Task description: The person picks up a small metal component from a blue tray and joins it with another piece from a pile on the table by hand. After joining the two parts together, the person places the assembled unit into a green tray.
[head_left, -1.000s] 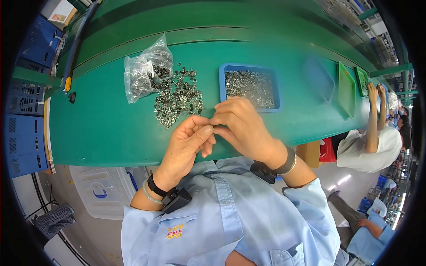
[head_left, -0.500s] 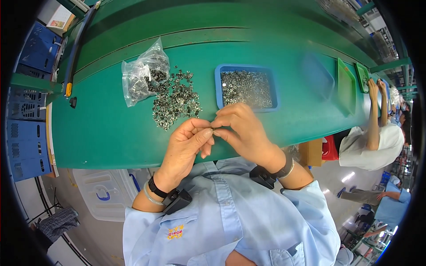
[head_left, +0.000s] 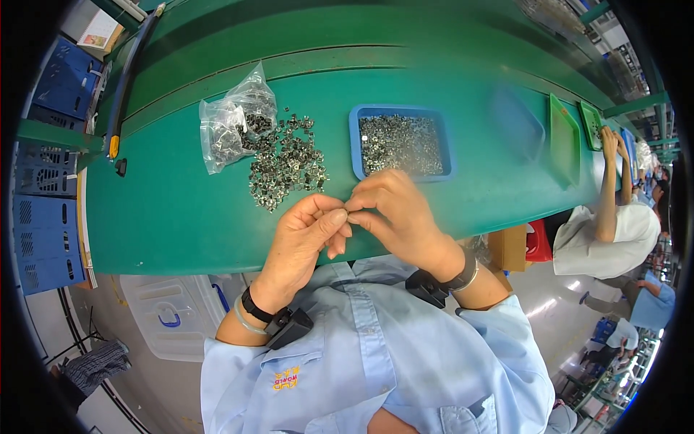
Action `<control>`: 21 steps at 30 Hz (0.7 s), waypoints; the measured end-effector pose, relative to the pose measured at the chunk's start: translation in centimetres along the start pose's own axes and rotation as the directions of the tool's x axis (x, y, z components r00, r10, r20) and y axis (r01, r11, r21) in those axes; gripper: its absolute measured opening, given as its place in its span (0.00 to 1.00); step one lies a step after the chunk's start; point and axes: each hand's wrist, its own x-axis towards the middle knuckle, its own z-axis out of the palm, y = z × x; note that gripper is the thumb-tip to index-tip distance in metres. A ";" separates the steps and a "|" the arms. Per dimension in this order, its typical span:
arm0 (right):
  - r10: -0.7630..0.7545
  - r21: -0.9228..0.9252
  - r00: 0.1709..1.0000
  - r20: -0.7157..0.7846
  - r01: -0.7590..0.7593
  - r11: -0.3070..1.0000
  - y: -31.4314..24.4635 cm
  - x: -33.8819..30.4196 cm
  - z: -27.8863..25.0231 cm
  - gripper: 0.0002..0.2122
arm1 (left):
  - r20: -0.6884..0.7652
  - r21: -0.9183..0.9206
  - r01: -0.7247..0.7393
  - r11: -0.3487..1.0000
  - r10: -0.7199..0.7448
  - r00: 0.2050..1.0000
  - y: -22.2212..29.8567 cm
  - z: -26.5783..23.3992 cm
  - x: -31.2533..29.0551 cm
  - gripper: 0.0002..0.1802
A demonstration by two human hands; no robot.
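My left hand (head_left: pixel 307 233) and my right hand (head_left: pixel 399 220) meet at the fingertips over the near part of the green bench. Thumb and forefinger of each are pinched together. What they hold between them is too small and too covered to make out. Just beyond the left hand, a loose pile of small black and silver metal parts (head_left: pixel 288 168) lies on the bench. Past the right hand, a blue tray (head_left: pixel 450 173) holds many similar little parts. An open clear plastic bag (head_left: pixel 220 137), partly full of the same pieces, lies against the pile's left side.
Blue crates (head_left: pixel 47 239) stand at the far left. A yellow-and-black tool (head_left: pixel 113 145) is by the bench's left end. To the right are a green tray (head_left: pixel 564 141) and a co-worker (head_left: pixel 607 231). A lidded clear bin (head_left: pixel 170 318) sits below the bench.
Both hands stay almost in place, fingertips together. The small dark piece that showed between them is now covered by the fingers. A person in the background at right has shifted.
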 end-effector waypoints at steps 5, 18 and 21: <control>-0.055 -0.014 0.998 -0.041 0.054 0.998 0.0 0.0 -0.1 0.08 | 0.011 -0.082 0.010 0.997 -0.009 1.000 0.1 0.3 -0.1 0.08; -0.021 0.034 1.000 -0.015 0.021 0.999 -0.5 -0.4 0.0 0.10 | 0.060 -0.094 -0.015 0.995 0.021 0.998 -0.3 0.1 0.0 0.07; -0.044 0.093 0.998 -0.041 0.048 0.995 -0.7 -0.4 0.1 0.10 | 0.098 -0.181 -0.054 0.982 0.073 0.993 -0.6 0.1 0.0 0.07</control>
